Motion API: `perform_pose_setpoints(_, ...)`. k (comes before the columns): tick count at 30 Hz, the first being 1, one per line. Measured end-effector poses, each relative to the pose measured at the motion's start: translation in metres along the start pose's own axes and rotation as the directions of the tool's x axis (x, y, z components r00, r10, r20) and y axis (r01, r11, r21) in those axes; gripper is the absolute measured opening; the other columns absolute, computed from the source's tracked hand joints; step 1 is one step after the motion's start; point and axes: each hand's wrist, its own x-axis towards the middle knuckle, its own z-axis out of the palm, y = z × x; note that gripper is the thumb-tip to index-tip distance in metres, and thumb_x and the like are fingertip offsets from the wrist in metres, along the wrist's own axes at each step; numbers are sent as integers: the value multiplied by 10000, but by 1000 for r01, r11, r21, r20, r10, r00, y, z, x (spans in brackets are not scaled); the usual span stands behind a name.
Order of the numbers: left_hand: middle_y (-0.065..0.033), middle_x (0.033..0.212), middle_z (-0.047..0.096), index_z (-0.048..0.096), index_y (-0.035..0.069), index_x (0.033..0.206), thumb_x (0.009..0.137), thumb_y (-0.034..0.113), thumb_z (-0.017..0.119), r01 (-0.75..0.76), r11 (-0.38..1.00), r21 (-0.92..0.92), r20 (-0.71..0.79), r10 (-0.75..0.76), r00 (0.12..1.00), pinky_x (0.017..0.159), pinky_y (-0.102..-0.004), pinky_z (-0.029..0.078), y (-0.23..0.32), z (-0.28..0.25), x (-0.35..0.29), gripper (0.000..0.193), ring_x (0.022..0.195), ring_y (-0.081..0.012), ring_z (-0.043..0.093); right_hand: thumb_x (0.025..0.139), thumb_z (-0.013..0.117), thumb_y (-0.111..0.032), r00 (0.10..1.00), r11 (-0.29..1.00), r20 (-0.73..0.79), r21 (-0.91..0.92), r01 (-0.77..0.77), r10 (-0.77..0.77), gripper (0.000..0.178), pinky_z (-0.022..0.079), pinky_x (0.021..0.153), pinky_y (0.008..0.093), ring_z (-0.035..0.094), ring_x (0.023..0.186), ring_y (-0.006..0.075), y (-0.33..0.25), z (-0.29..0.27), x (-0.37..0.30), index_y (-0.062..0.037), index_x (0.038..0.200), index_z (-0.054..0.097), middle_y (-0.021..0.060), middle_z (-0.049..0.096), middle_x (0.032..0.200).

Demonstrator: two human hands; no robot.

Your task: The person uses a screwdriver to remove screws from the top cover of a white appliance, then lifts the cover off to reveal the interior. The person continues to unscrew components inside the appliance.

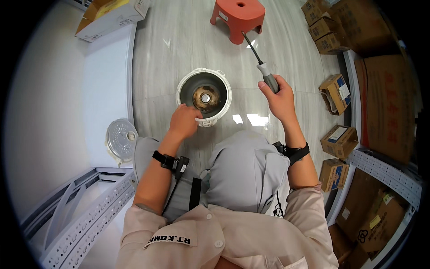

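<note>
On the floor in front of me stands a round cooker body (184, 85) with a white rim and a grey inner wall. Its heating plate (212, 105) is stained brown around a small round metal centre. My left hand (185, 121) grips the near left of the rim, its fingers curled over the edge and partly hidden inside. To the right, my right hand (281, 98) is closed round the grey handle of a screwdriver (264, 69). The dark shaft points up and away, apart from the cooker body. A round perforated metal lid (120, 138) lies at left on a white shelf surface.
A red plastic stool (239, 18) stands beyond the cooker body. An open carton (112, 20) sits at far left. Along the right are several small cardboard boxes (336, 92) and shelving (385, 168) with large cartons. A perforated metal shelf post (89, 219) runs at lower left.
</note>
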Motion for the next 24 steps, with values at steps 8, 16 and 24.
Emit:
perform_pose_setpoints(8,-76,993,705,755,130,951,799,71,756,1,1000,-8,13,-1,1000,1163,-480,403,-4,1,0,163,1066,-308,650,909,783,-348,1000,999,20,-43,-4,5,382,433,629,291,502,678,105,0,-10,4,-14,1066,685,-2,582,752)
perform_pose_setpoints(16,-76,1006,708,758,132,962,811,66,751,13,1000,-18,22,-13,1000,1188,-467,387,-3,1,-1,165,1080,-300,650,917,776,-364,1000,1000,6,-8,-10,10,375,430,619,297,498,674,104,-1,-4,2,-22,1039,681,-2,570,748)
perform_pose_setpoints(24,-71,1000,700,752,134,954,821,77,756,29,1000,4,35,-29,999,1193,-466,381,-2,2,-1,144,1073,-298,644,921,774,-352,1000,1000,8,-4,0,0,363,440,644,302,507,691,114,0,5,-1,-20,1026,674,4,573,749)
